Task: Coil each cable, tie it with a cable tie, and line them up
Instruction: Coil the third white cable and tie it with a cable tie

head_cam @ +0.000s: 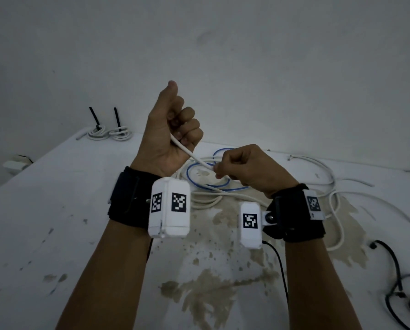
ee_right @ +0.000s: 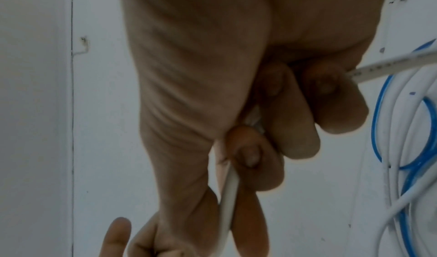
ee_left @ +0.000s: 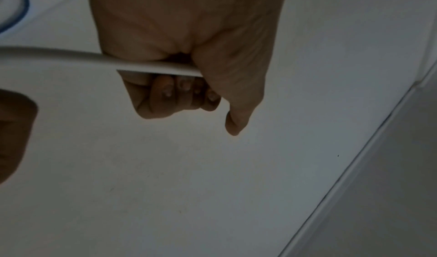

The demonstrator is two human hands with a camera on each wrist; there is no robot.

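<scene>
A white cable (head_cam: 190, 153) runs taut between my two hands above the table. My left hand (head_cam: 173, 129) is raised with the thumb up and its fingers curled round one end of the white cable (ee_left: 151, 64). My right hand (head_cam: 237, 166) sits lower and to the right, pinching the same white cable (ee_right: 228, 191) in curled fingers. Under the hands lies a loose heap of white cables (head_cam: 206, 198) mixed with a blue cable (head_cam: 192, 167). Two coiled white cables (head_cam: 110, 134), each with a black cable tie (head_cam: 94, 117) standing up, lie side by side at the table's far left.
The white table (head_cam: 56, 210) has brown stains in the middle. More loose white cable (head_cam: 335, 203) trails off to the right. A black cable (head_cam: 394, 270) lies at the near right edge. A white wall (head_cam: 247, 55) rises behind the table.
</scene>
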